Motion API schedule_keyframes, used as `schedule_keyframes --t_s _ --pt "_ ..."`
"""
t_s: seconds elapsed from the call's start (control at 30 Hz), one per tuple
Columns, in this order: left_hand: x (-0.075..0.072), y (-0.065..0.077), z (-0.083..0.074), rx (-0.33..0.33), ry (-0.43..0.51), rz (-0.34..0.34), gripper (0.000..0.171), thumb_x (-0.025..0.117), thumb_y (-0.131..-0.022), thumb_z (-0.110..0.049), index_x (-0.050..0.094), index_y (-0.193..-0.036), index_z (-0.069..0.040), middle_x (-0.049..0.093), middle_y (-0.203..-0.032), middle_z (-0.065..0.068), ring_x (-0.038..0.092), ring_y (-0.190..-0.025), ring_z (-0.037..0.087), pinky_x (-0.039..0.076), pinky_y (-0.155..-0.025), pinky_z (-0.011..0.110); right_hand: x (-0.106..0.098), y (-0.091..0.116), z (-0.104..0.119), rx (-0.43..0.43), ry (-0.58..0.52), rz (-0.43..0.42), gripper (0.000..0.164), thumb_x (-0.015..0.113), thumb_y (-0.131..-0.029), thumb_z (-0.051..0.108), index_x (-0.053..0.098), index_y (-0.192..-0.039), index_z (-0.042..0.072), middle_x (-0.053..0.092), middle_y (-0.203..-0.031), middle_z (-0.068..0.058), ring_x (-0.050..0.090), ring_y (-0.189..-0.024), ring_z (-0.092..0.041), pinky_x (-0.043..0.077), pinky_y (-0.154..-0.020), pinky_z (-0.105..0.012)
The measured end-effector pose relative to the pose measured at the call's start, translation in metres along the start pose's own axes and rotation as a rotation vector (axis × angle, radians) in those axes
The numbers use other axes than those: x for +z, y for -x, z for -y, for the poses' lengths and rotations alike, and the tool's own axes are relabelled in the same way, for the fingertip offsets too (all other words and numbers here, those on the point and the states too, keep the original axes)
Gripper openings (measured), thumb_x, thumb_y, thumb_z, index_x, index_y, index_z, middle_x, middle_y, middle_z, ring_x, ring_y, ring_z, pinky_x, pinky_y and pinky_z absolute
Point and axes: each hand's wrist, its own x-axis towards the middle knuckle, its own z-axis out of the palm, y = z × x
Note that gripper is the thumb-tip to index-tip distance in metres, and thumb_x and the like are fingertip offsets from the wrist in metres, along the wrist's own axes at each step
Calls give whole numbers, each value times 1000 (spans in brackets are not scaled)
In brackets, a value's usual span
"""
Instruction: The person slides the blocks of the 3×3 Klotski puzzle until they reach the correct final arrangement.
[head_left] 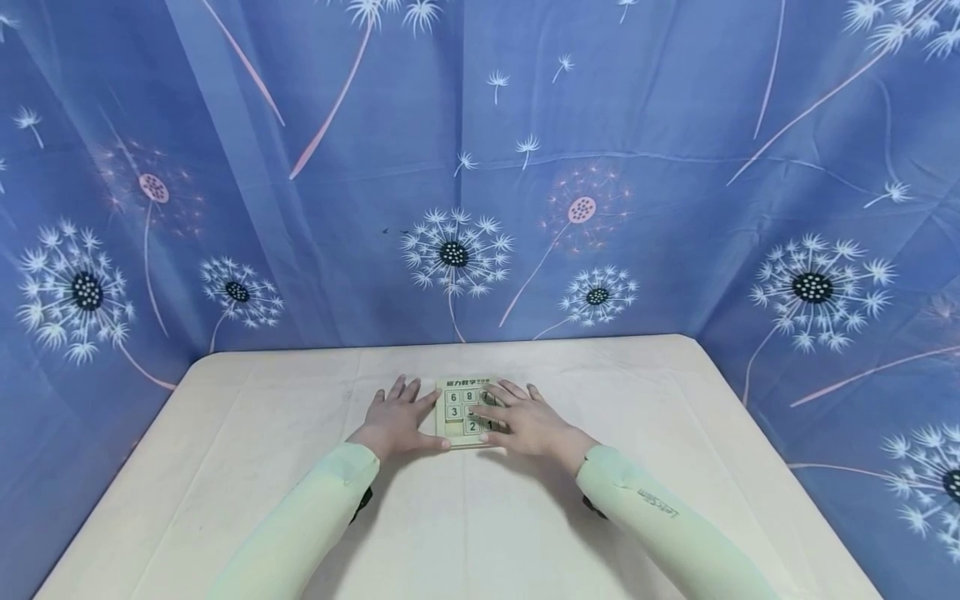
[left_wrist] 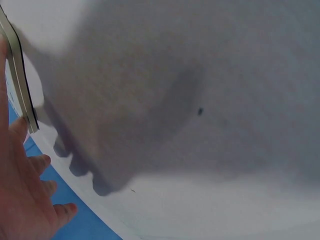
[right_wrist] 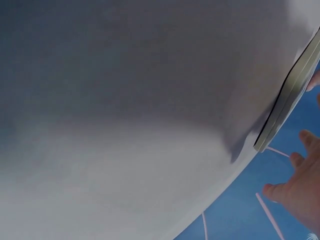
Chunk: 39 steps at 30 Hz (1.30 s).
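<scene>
A small pale-green sliding number puzzle (head_left: 456,435) lies flat on the table in the head view. Tiles 6, 8, 3 and 2 read clearly, while fingers partly cover those on the right. An uncovered gap shows at its lower left. My left hand (head_left: 396,419) touches the puzzle's left side, thumb by the lower corner and index finger by the upper edge, other fingers spread. Over the right half reaches my right hand (head_left: 534,423), its index finger on the middle row and its thumb near tile 1. Both wrist views catch only the puzzle's edge (left_wrist: 22,75).
A white-covered table (head_left: 247,467) spreads around the puzzle. Blue curtains with dandelion prints (head_left: 360,275) hang along its back and sides. Pale green sleeves (head_left: 315,508) cover both forearms.
</scene>
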Motion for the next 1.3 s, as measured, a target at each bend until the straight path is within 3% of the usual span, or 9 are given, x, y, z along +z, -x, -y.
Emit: schedule_keyframes --t_s 0.33,1.3 --pt "-1 1 0 3 -2 2 98 64 -83 -77 32 -162 -30 22 -171 18 12 -161 43 18 -128 67 2 -6 7 2 -5 39 57 49 -101 61 47 -153 38 27 -171 -6 18 -161 -36 14 -125 -73" --pt "-1 2 -2 -11 -22 7 97 63 -83 -78 33 -161 -30 23 -171 18 14 -160 43 22 -127 66 13 -14 9 -10 27 39 56 51 -100 61 48 -152 39 29 -171 -4 21 -161 -32 18 -125 -72"
